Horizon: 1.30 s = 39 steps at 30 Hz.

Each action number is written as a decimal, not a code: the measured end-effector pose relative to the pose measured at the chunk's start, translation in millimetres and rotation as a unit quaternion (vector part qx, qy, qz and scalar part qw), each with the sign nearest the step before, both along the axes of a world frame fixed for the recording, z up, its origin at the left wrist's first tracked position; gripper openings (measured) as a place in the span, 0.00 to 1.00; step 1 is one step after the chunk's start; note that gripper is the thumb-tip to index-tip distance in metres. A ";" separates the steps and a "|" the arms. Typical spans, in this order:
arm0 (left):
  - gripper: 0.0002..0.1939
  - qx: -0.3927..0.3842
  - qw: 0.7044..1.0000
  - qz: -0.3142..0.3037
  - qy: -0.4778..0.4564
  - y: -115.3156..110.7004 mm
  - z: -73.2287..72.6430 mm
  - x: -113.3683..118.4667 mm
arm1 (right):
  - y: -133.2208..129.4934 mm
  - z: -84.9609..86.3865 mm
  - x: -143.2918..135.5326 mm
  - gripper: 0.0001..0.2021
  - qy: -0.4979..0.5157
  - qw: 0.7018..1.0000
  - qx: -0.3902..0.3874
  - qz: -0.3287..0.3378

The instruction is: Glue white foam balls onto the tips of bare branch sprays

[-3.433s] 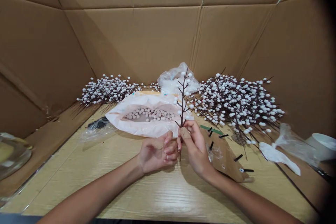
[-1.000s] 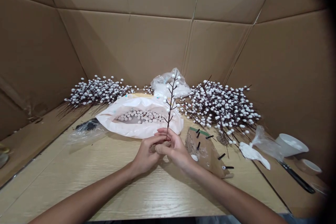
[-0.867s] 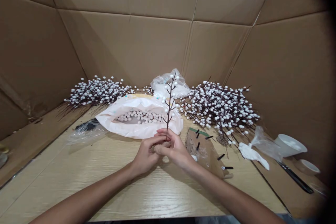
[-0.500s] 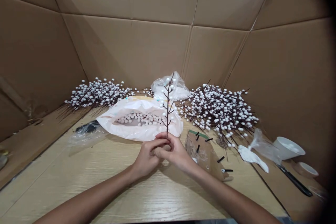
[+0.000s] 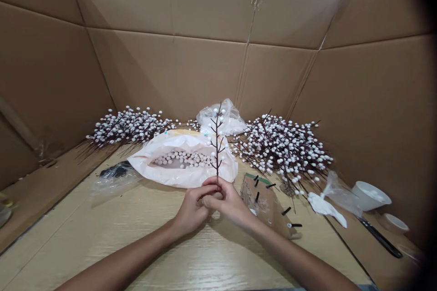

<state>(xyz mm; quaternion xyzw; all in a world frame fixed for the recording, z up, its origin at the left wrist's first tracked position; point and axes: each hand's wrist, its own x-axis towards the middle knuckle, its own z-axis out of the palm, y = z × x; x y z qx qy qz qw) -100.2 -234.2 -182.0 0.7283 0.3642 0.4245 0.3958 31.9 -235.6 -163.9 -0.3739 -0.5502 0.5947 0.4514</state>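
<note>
A brown artificial berry twig [image 5: 217,145] stands upright in front of me, with short side shoots and a few white berries near its top. My left hand [image 5: 194,205] and my right hand [image 5: 229,201] meet at its lower stem, fingers closed around it. The stem's bottom end is hidden inside my hands. Just behind them lies a white plastic bag [image 5: 191,182], its opening showing many loose white berries [image 5: 175,158]. Some white dots beside the twig may belong to it or to the background.
Piles of finished berry branches lie at the left [image 5: 126,126] and right [image 5: 287,143]. A clear bag [image 5: 227,120] sits between them. Near my right forearm is a cardboard block [image 5: 268,204] with black pegs. Farther right are a white cup [image 5: 370,195], a tape roll [image 5: 394,223] and a black-handled knife [image 5: 382,238].
My view has tilted slightly upward, so the scene sits a little lower in the picture. Both hands keep the same hold on the upright twig.
</note>
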 end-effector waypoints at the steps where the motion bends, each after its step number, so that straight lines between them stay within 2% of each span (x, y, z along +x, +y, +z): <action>1: 0.12 0.001 1.000 0.002 0.001 0.2 -0.4 -0.1 | -0.1 0.2 0.0 0.15 0.003 1.000 -0.001 0.000; 29: 0.14 0.005 1.000 0.011 0.013 -0.8 1.3 0.6 | -0.9 2.9 -1.9 0.13 0.006 1.000 0.011 -0.006; 39: 0.16 0.010 1.000 0.005 0.006 1.2 -2.3 -0.4 | 2.4 -2.6 -1.7 0.13 0.010 1.000 0.004 0.007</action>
